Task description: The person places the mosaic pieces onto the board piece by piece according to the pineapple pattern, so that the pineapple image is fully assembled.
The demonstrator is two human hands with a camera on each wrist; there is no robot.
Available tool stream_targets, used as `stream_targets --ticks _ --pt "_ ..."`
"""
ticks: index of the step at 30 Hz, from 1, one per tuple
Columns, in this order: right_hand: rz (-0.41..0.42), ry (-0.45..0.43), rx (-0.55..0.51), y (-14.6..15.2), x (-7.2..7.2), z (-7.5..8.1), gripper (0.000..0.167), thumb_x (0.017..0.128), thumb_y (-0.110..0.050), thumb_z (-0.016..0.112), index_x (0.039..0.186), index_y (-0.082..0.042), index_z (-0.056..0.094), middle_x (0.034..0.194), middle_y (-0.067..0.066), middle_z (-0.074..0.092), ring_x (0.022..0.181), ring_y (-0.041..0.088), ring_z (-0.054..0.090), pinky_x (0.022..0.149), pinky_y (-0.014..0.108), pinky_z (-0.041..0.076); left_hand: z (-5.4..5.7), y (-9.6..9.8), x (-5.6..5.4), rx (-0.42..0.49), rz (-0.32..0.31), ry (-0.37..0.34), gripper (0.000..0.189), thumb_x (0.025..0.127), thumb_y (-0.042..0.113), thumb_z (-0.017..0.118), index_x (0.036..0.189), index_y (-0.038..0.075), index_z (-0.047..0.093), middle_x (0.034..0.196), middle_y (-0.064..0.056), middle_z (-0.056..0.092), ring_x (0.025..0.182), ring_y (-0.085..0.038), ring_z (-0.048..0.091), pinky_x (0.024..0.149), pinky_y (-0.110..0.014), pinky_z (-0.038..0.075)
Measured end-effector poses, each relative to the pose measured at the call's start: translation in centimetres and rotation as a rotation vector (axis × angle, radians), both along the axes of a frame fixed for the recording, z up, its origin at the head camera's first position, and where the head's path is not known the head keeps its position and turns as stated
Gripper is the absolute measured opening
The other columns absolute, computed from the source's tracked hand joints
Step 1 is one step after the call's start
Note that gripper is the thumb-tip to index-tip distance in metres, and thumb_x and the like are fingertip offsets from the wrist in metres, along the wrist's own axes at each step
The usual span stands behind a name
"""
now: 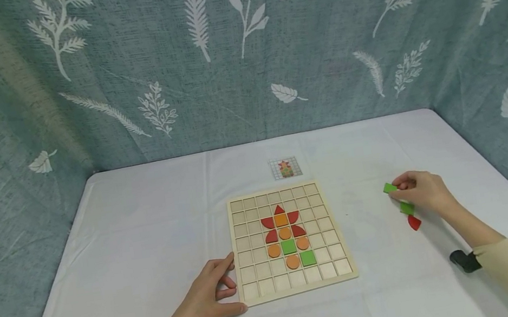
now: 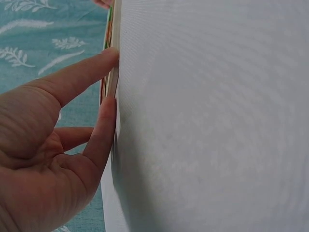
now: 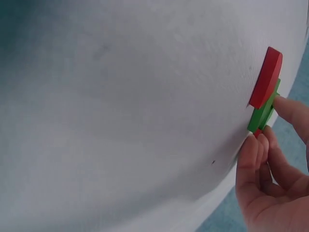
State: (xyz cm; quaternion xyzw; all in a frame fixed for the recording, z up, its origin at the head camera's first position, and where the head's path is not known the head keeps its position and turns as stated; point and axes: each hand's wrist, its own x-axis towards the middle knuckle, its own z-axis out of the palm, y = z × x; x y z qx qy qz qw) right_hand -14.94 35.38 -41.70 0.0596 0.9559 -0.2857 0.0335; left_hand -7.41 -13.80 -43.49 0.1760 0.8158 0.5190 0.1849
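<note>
A pale wooden grid board lies on the table with red, orange and green tiles set in its middle cells. My left hand rests against the board's left side, thumb and fingers spread along the edge in the left wrist view. Off to the right, my right hand pinches a green square tile between thumb and fingers. A bit of red tile shows under those fingers. Just below the hand are another green square tile and a red curved-edge tile.
Behind the board lies a small pattern card with a coloured figure on a grid. A black object sits at the right sleeve's cuff. White cloth covers the table, and a leaf-patterned curtain surrounds its back and sides.
</note>
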Motion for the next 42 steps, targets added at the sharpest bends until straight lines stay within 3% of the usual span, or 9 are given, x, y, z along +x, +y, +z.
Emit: stream_targets --ticks 6,13,19,23,28,32,42 --pt "0.015 0.011 0.015 -0.2 0.0 0.2 0.035 0.085 -0.023 0.075 0.104 0.006 0.067 0.084 0.007 0.064 0.076 0.02 0.056 0.062 0.027 0.047 0.1 0.0 0.0 -0.002 0.001 0.0 0.095 0.07 0.004 0.085 0.148 -0.007 0.031 0.128 -0.017 0.042 0.097 -0.017 0.052 0.089 -0.02 0.055" --pt "0.043 0.085 -0.018 -1.7 0.3 0.4 0.035 0.083 -0.024 0.077 0.103 0.004 0.069 0.088 0.01 0.068 0.076 0.02 0.06 0.056 0.024 0.052 0.2 0.0 0.0 0.001 -0.002 -0.009 0.094 0.071 0.005 0.085 0.148 -0.008 0.031 0.127 -0.017 0.042 0.097 -0.017 0.052 0.089 -0.02 0.054" --pt "0.083 0.159 -0.07 -4.4 0.5 0.3 0.032 0.084 -0.027 0.077 0.104 -0.003 0.071 0.085 0.005 0.07 0.078 0.021 0.063 0.06 0.029 0.052 0.1 -0.1 0.1 0.002 -0.004 -0.002 0.094 0.071 0.004 0.085 0.147 -0.009 0.031 0.127 -0.017 0.042 0.097 -0.016 0.052 0.089 -0.02 0.054" --pt "0.104 0.195 -0.135 -6.6 0.8 0.3 0.027 0.083 -0.023 0.078 0.104 -0.007 0.072 0.082 0.002 0.069 0.082 0.022 0.066 0.072 0.035 0.053 0.1 -0.1 0.2 0.001 -0.003 -0.005 0.094 0.071 0.005 0.085 0.147 -0.008 0.031 0.128 -0.017 0.042 0.097 -0.016 0.053 0.089 -0.02 0.054" --pt "0.127 0.164 -0.236 -9.5 1.0 0.5 0.026 0.081 -0.024 0.08 0.103 -0.012 0.073 0.078 -0.002 0.067 0.081 0.018 0.067 0.078 0.036 0.054 0.1 -0.1 0.2 -0.001 0.003 -0.013 0.095 0.071 0.006 0.086 0.148 -0.007 0.031 0.128 -0.017 0.042 0.098 -0.018 0.053 0.089 -0.02 0.054" --pt "0.163 0.122 -0.299 -11.8 1.3 0.6 0.027 0.08 -0.027 0.08 0.103 -0.013 0.073 0.079 -0.002 0.066 0.079 0.015 0.066 0.073 0.031 0.058 0.1 -0.1 0.1 -0.006 0.005 -0.018 0.095 0.071 0.006 0.086 0.148 -0.007 0.031 0.128 -0.016 0.042 0.098 -0.018 0.053 0.089 -0.02 0.054" --pt "0.326 0.082 -0.425 -16.5 2.2 0.5 0.024 0.079 -0.022 0.081 0.099 -0.01 0.072 0.08 -0.003 0.065 0.076 0.013 0.063 0.072 0.024 0.059 0.2 0.0 0.0 -0.011 0.0 -0.009 0.095 0.071 0.005 0.086 0.148 -0.008 0.031 0.127 -0.016 0.042 0.097 -0.018 0.052 0.089 -0.02 0.054"
